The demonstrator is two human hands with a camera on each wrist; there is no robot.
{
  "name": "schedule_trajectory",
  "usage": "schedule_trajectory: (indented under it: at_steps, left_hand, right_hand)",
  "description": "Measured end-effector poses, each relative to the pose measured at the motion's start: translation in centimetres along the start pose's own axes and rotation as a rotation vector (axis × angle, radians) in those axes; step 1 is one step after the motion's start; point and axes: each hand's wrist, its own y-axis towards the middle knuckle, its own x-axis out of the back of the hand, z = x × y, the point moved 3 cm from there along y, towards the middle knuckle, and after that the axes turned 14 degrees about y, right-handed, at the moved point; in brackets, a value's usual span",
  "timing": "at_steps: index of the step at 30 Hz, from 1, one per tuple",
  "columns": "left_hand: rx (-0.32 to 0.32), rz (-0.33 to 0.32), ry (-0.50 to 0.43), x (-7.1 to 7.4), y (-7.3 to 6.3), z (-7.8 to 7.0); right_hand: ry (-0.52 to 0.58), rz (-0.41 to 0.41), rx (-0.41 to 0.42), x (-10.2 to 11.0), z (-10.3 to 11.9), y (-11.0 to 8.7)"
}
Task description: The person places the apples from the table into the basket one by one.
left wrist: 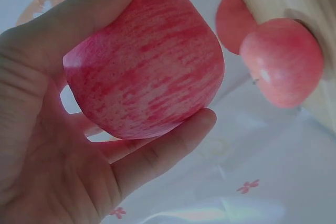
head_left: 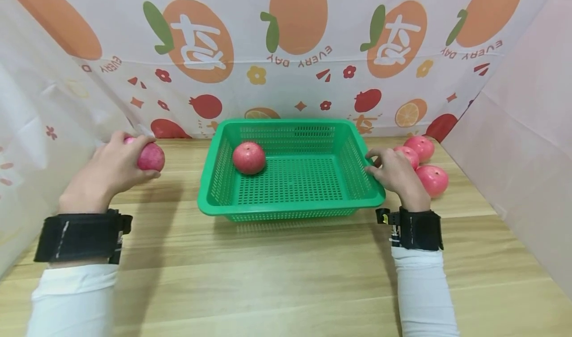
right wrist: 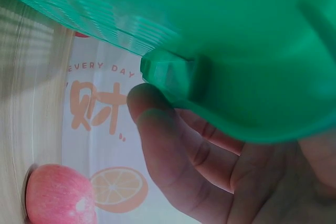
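Sleeves (head_left: 71,304) lie nearest; at nine o'clock the left hand (head_left: 111,167) grips an apple (head_left: 152,158), probably firm, slick, best cupped round; at three, the right hand (head_left: 395,172) grips the basket (head_left: 290,208).

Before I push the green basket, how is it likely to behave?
The basket is probably light for its size, since it looks thin-walled and full of holes. It would likely slide rather than tip, as it looks low and wide. The lone apple inside looks round and loose, so it may roll with a jolt.
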Motion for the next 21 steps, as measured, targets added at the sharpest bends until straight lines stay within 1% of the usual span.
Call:
schedule_trajectory:
  at_steps: [6, 12, 18, 21]
  left_hand:
    - [-0.014, -0.026, -0.003, 1.2, 0.1, -1.5]
    - [-0.025, -0.044, 0.001, 2.0, 0.3, -2.6]
    - [-0.066, -0.103, 0.01, 2.6, 0.6, -3.6]
    - [-0.079, -0.111, 0.013, 2.7, 0.8, -4.0]
  right_hand:
    - [-0.006, -0.007, 0.009, -0.1, -0.2, 0.0]
    - [-0.006, -0.008, 0.006, -0.2, -0.2, 0.0]
    - [-0.003, -0.011, 0.009, -0.2, -0.2, -0.1]
    - [-0.005, -0.011, 0.007, -0.2, -0.2, 0.0]
